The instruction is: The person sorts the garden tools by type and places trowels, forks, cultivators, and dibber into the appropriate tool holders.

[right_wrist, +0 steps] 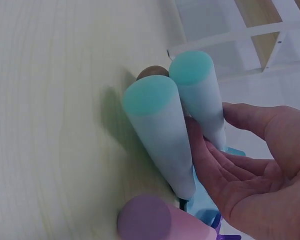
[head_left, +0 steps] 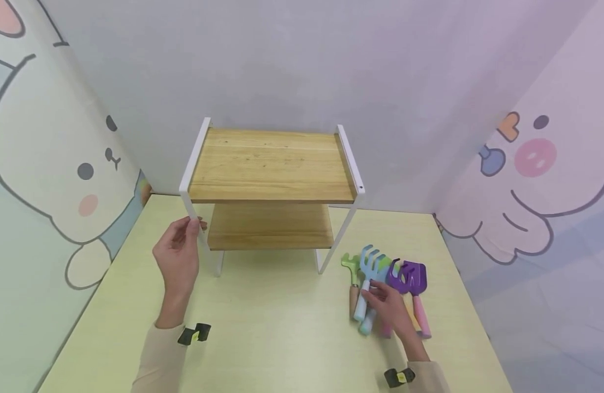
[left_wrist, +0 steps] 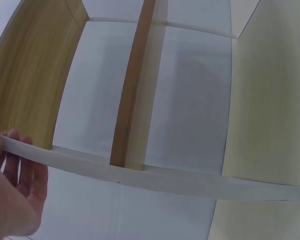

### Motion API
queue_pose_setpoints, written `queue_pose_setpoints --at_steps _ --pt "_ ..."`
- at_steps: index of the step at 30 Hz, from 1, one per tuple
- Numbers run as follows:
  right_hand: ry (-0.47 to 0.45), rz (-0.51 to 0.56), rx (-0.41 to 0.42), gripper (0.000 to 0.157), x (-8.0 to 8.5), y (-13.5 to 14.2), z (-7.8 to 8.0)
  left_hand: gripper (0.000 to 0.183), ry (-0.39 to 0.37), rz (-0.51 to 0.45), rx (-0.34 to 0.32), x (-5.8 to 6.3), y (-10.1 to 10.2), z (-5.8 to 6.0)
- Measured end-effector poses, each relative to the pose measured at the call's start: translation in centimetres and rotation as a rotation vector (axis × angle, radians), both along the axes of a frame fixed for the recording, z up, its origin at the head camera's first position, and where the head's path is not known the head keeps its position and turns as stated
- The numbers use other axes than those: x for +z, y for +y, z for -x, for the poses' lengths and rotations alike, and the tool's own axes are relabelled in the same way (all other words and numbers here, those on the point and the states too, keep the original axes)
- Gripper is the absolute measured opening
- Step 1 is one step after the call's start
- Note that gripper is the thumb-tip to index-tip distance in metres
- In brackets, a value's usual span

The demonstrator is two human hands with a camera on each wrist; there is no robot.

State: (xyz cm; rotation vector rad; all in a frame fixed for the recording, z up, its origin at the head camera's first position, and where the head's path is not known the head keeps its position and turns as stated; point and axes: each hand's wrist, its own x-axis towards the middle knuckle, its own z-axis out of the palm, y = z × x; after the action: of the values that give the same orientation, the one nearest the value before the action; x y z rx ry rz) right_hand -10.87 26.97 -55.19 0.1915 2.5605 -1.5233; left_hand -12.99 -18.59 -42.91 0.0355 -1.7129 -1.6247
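1. Head view: the left hand (head_left: 178, 254) is at the left side of a rack (head_left: 272, 166), its grip closed around the white front post (head_left: 207, 254), thumb in front and fingertips behind.
2. The rack stands upright on the pale bench (head_left: 272, 338), with an upper shelf and a lower shelf (head_left: 270, 226) of wood between white side frames.
3. The right hand (head_left: 389, 307) is over a group of toy tools to the right of the rack; its grip is clamped on the handle of a light-blue fork (head_left: 367, 272), whose prongs point towards the backdrop.
4. Just left of that fork lies a green hammer (head_left: 351, 263) with a brown handle; to the right are a purple fork (head_left: 397, 281) and a purple shovel (head_left: 416, 277) with a pink handle.
5. Left wrist view: fingers and thumb straddle the white bar beside a wooden shelf.
6. Right wrist view: thumb and fingers pinch one pale-blue handle with a mint end; a second such handle (right_wrist: 160, 132) is just beside it, and a pink handle (right_wrist: 185, 222) is near.
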Motion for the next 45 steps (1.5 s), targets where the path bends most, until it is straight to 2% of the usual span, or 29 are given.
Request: queue_pose_setpoints --at_steps 4,10,18,25,39,45 --pt "-0.021 0.042 -0.015 0.053 0.2 0.1 0.1 0.019 0.028 -0.021 -0.013 -0.1 -0.1 0.2" --pt "-0.072 0.120 -0.055 0.055 1.0 0.4 0.0 0.019 0.009 -0.031 -0.034 -0.2 -0.1 0.2" --pt "-0.107 0.133 -0.073 0.058 1.5 0.5 -0.1 0.020 0.002 -0.019 -0.044 -0.1 -0.1 0.1" --pt "-0.077 0.129 -0.054 0.059 2.2 0.4 -0.4 0.020 0.010 -0.003 -0.038 -0.4 -0.2 0.1" --pt "-0.012 0.143 -0.001 0.054 4.8 0.3 -1.6 0.012 0.054 0.015 -0.053 -0.6 -0.3 0.5" --pt "0.006 0.161 0.033 0.051 6.2 0.0 -2.3 0.012 0.044 0.009 -0.058 -0.6 -0.3 0.4"
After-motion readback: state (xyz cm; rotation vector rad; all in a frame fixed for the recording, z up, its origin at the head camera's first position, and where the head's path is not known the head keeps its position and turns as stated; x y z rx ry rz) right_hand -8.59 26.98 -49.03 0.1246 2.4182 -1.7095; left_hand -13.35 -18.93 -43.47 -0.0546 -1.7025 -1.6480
